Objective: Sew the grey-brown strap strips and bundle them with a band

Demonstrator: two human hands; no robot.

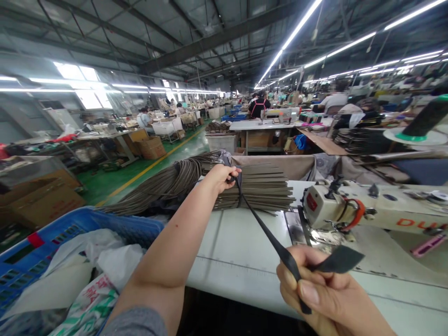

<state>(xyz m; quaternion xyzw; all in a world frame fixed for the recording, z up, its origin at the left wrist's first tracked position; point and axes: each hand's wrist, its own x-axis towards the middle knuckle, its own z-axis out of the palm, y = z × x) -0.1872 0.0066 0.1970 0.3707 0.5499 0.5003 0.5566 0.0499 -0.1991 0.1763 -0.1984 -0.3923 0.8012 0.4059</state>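
A large bundle of long grey-brown strips [269,186] lies across the far side of the white sewing table [241,238], tied around its middle with a dark strap. Reaching out to that tie, my left hand [224,178] is closed on the strap close against the bundle. My right hand [325,294], low and near me, pinches the other end of the same black strap [266,227], which runs taut between both hands. A flat dark end piece sticks out to the right from between my right fingers. What lies inside my left fist is partly hidden.
Right of the bundle stands a sewing machine [350,210], with a black thread cone [427,119] behind it. At left, a blue plastic crate [140,228] holds plastic bags [119,261]. Cardboard boxes [45,200] stand beyond. Several people work farther back.
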